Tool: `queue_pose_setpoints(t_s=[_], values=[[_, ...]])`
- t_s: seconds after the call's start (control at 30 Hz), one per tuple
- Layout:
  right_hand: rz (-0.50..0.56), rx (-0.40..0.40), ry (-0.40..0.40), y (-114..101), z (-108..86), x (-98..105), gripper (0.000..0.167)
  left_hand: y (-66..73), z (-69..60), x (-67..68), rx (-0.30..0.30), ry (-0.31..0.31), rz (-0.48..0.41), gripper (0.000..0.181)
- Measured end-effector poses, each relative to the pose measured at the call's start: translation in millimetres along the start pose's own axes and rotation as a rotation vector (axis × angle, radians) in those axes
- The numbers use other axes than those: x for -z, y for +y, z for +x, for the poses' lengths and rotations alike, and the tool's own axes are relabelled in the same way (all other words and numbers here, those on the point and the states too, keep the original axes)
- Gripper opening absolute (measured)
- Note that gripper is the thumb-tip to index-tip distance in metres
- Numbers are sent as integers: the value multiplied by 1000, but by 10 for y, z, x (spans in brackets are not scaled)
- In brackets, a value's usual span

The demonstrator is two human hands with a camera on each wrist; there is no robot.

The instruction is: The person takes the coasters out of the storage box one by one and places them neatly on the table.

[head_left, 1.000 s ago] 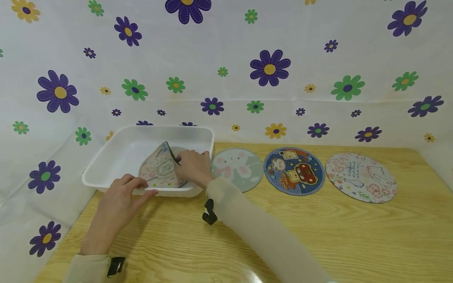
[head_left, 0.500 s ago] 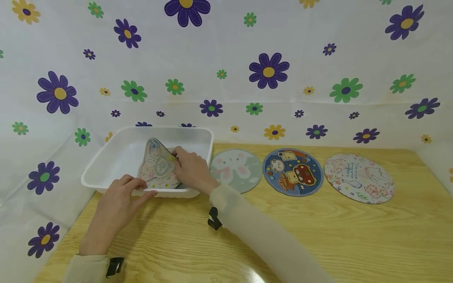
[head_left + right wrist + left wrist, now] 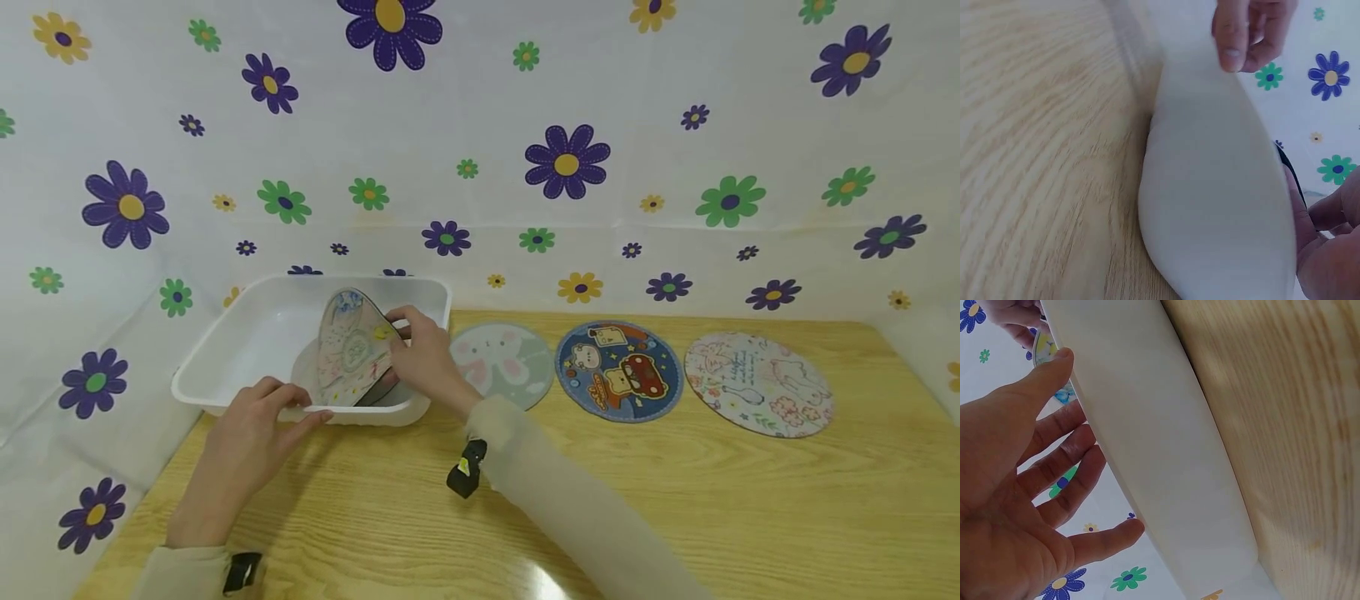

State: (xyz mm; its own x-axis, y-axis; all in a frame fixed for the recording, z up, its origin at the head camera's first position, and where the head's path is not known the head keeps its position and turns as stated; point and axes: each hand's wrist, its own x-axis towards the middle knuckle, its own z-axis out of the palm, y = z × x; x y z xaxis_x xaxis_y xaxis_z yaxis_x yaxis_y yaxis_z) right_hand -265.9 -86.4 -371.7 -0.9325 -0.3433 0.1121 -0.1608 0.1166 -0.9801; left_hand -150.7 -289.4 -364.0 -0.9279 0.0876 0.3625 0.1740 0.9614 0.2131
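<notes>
A white plastic tub (image 3: 247, 329) stands at the left of the table. My left hand (image 3: 251, 433) holds its near rim, thumb at the outer side and fingers over the edge; the left wrist view shows the thumb (image 3: 1060, 369) at that rim. In the tub, my right hand (image 3: 427, 354) grips the right edge of a round pastel mat (image 3: 352, 350) printed with flowers. This mat is bent and tilted up, its left part raised. Under it lies another pale mat (image 3: 303, 367), mostly hidden. In the right wrist view the tub wall (image 3: 1216, 181) covers most of the mat.
Three round mats lie in a row right of the tub: a grey-green bunny mat (image 3: 502, 362), a dark blue cartoon mat (image 3: 618, 371) and a white floral mat (image 3: 757, 383). A flower-print cloth (image 3: 480, 125) hangs behind the wooden table (image 3: 600, 467).
My right hand has drawn the pastel mat's edge up and slightly to the right, so the mat tilts more and the pale one beneath shows at its left. The left hand stays on the rim.
</notes>
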Motion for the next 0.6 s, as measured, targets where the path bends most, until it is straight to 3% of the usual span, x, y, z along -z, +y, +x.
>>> queue_pose_setpoints(t_s=[0.23,0.4,0.6], values=[[245,-169,64,-66,-87,118,39,-33,-7,-29,-34,45,-7,24],[434,-279,88,-106,-160,207,45,-44,-5,-42,-29,43,-15,25],[511,-305,109,-117,-280,330,48,-47,1,-52,-25,30,-4,25]])
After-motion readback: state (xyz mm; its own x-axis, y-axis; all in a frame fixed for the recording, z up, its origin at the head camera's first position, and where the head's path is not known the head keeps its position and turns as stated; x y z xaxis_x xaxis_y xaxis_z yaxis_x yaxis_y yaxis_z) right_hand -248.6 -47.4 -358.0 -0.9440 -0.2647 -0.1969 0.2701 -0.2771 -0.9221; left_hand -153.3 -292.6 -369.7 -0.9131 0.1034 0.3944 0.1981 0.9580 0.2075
